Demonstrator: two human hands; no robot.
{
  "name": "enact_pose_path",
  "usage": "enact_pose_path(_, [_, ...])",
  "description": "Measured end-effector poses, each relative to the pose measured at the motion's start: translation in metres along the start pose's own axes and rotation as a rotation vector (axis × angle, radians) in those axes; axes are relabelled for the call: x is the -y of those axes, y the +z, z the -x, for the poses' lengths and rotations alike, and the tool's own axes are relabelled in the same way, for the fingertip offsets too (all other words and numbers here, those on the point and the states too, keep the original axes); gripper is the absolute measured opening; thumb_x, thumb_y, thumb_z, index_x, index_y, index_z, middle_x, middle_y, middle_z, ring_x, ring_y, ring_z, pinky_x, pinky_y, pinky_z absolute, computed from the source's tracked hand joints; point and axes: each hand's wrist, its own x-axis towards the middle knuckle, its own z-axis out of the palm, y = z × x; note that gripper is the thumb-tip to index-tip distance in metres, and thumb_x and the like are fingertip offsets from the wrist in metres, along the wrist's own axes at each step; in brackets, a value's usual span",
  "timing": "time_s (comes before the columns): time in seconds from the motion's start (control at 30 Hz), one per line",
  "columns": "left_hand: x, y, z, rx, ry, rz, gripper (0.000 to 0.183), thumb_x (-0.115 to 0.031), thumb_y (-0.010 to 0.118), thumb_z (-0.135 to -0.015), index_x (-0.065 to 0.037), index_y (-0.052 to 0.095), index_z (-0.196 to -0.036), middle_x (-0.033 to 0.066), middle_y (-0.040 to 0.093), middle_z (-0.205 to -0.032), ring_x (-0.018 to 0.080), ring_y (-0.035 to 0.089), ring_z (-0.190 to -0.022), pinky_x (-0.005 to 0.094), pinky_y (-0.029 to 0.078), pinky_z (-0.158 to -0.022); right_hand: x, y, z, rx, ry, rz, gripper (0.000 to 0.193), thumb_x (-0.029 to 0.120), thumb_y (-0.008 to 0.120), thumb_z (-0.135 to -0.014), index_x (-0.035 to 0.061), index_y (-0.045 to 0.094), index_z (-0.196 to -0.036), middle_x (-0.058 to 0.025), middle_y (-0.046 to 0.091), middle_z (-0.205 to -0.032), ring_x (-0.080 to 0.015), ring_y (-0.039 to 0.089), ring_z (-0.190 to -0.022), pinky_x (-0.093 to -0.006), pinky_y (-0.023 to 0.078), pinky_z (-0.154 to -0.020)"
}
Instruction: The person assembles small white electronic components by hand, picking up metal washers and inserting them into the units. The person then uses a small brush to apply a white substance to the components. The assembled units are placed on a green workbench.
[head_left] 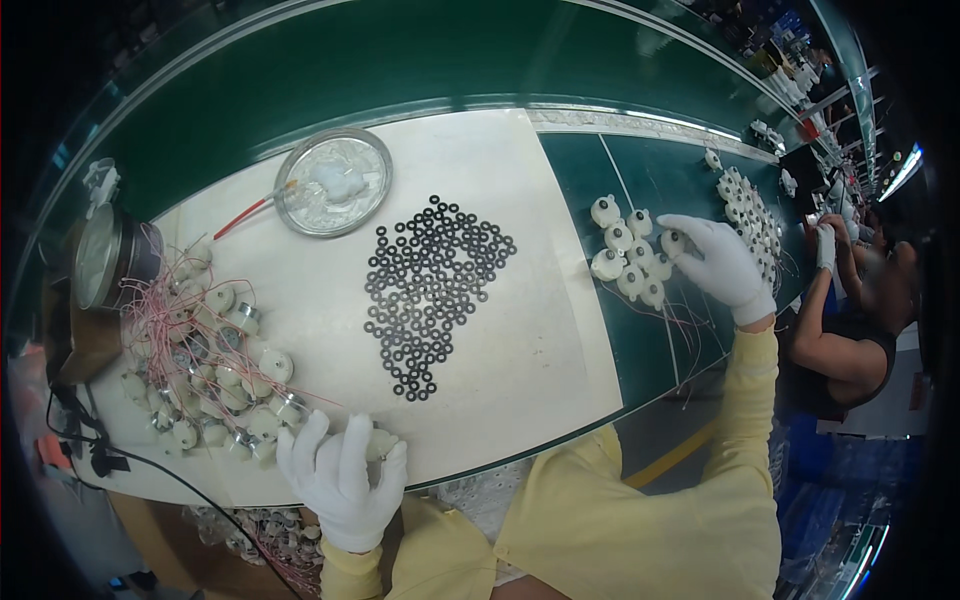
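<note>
- The long green band (pixel 420 60) runs along the far side, its pale rim curving past the table's far edge.
- The green table (pixel 640 355), crossed by white lines, extends to the right beyond the sheet.
- The flat white sheet (pixel 530 350) covers most of the work area; its right edge slants toward the near table edge. A broad pale strip separates the rings from that edge.
- A co-worker (pixel 850 350) in a dark top sits well apart, past the table's right end.
- The heap of round cream-and-metal parts with thin pink wires (pixel 230 378) crowds the sheet's left side, down to the near edge.
- The patch of small black rings (pixel 432 300) spreads mid-sheet, with pale margin on both sides.
- The white-gloved left hand (pixel 345 480) is at the near edge beside the heap; its grip pinches a partly hidden cream part (pixel 380 444).
- The white-gloved right hand (pixel 715 262) is over the green area, its grip pinching a round cream part with a dark centre (pixel 673 242) between thumb and forefinger.
- The round, shallow metal dish (pixel 388 185) holds whitish matter, near the sheet's far edge.
- The cluster of cream parts with dark centres (pixel 620 238) sits right of the sheet's edge, just beside the right hand.
- The slim red handle (pixel 240 219) leans on the dish's left rim.
</note>
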Motion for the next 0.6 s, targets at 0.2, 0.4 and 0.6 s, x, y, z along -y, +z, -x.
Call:
enact_pose_path(0.2, [0.004,-0.006,0.011,-0.109,-0.037,0.004,0.051,-0.029,0.069,-0.094,-0.003,0.059,-0.136,0.0172,0.063,-0.127,0.0441,0.049,-0.135,0.0691,0.024,-0.118,-0.009,0.018,-0.004,-0.061,-0.047,-0.109,0.048,0.001,0.061,-0.083,0.0061,0.068,-0.129,-0.0151,0.073,-0.094,-0.0304,0.070,-0.079,-0.0380,0.056,-0.074])
enact_pose_path(0.4, [0.005,-0.011,0.005,-0.163,-0.059,-0.015,0.052,-0.029,0.068,-0.095,-0.002,0.058,-0.138,0.0245,0.057,-0.141,0.0434,0.044,-0.141,0.0650,0.022,-0.121,-0.024,0.026,0.002,-0.219,-0.041,-0.225,0.036,0.001,0.066,-0.086,0.0049,0.071,-0.121,-0.0132,0.076,-0.099,-0.0258,0.072,-0.082,-0.0346,0.056,-0.074])
enact_pose_path(0.6, [0.006,-0.018,0.000,-0.199,-0.091,0.061,0.055,-0.034,0.068,-0.098,-0.002,0.056,-0.141,0.0261,0.053,-0.148,0.0430,0.043,-0.143,0.0610,0.023,-0.123,-0.026,0.028,0.002,-0.147,-0.014,-0.169,0.023,0.003,0.068,-0.087,0.0030,0.073,-0.110,-0.0129,0.075,-0.095,-0.0277,0.071,-0.084,-0.0370,0.055,-0.073])
